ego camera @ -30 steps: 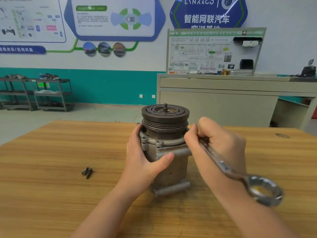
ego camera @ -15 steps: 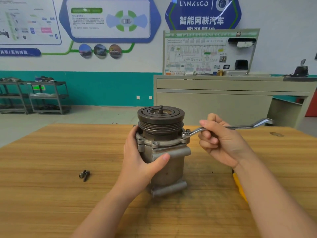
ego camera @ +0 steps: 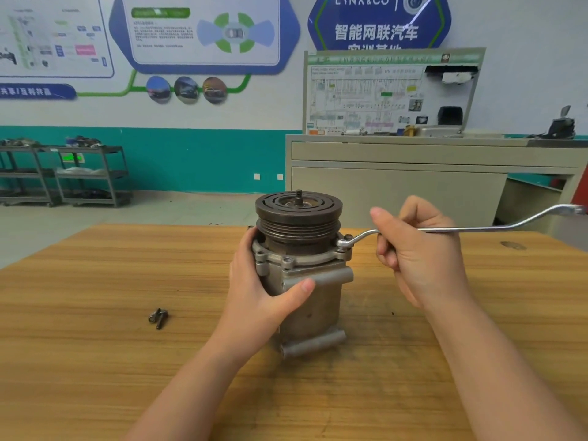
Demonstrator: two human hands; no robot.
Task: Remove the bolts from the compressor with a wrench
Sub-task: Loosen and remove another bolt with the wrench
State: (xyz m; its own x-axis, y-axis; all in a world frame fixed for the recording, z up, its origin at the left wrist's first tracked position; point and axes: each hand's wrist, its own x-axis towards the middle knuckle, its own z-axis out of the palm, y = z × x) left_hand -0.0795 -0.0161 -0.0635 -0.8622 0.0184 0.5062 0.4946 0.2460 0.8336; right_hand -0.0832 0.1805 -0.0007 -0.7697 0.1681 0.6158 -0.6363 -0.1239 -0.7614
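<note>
The compressor [ego camera: 302, 275] stands upright mid-tabletop [ego camera: 95, 361], left hand [ego camera: 257, 291] wrapped round it; right hand [ego camera: 416, 249], fingers curled on the wrench [ego camera: 477, 229], holds its shaft running toward 3 o'clock from the flange bolt [ego camera: 343, 246].

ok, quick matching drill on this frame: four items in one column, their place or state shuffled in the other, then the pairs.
Items
1. grey metal compressor
2. silver offset ring wrench
3. two dark loose bolts
4. left hand

States
A. lying on the wooden table, apart from the rest
B. standing upright, pulley on top
C. gripping the housing side
D. ring end seated on a flange bolt, held by the right hand

Pairs: 1-B, 2-D, 3-A, 4-C
</note>
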